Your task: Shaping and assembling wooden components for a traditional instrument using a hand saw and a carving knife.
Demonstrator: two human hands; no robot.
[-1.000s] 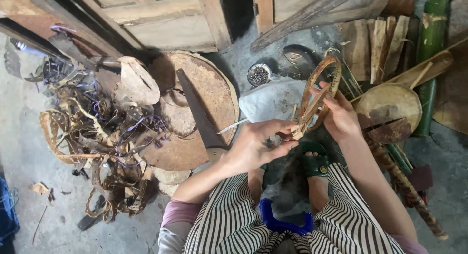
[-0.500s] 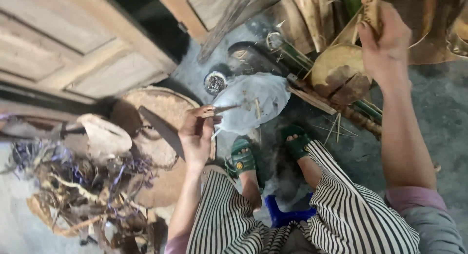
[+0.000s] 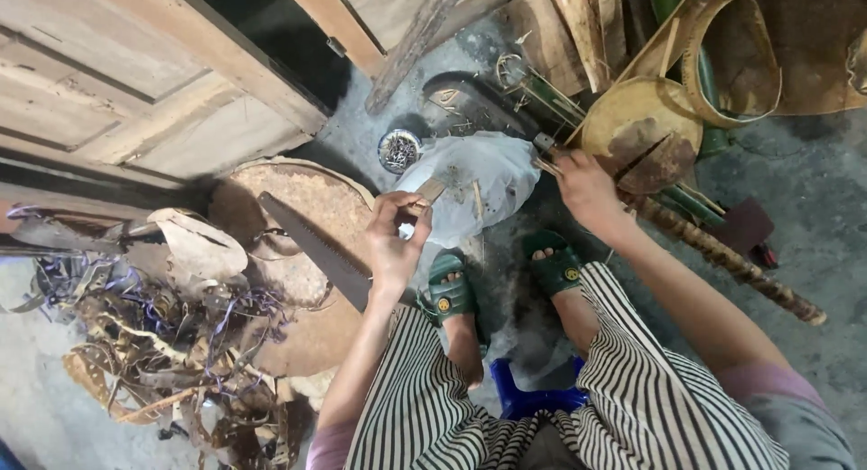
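My left hand (image 3: 396, 240) is raised over the round wooden block (image 3: 302, 339) and pinches a short flat bamboo strip (image 3: 432, 191) between thumb and fingers. My right hand (image 3: 587, 188) rests at the right edge of a crumpled white plastic bag (image 3: 474, 176). Its fingers are curled on thin bamboo slivers (image 3: 545, 163) beside a dark tool lying there. A handsaw (image 3: 316, 249) lies across the wooden block, just left of my left hand. My feet in green sandals (image 3: 452, 294) are on the ground below the bag.
A tin of nails (image 3: 399, 150) stands behind the bag. A bent bamboo hoop (image 3: 722, 68), a round cracked wooden disc (image 3: 637, 127) and a long rough stick (image 3: 722, 253) lie to the right. A scrap pile (image 3: 153, 344) fills the left; wooden doors (image 3: 135, 91) stand behind.
My right hand came down from the upper right, where it held the bamboo piece, to the bag's edge. The left hand kept its strip and stayed by the block.
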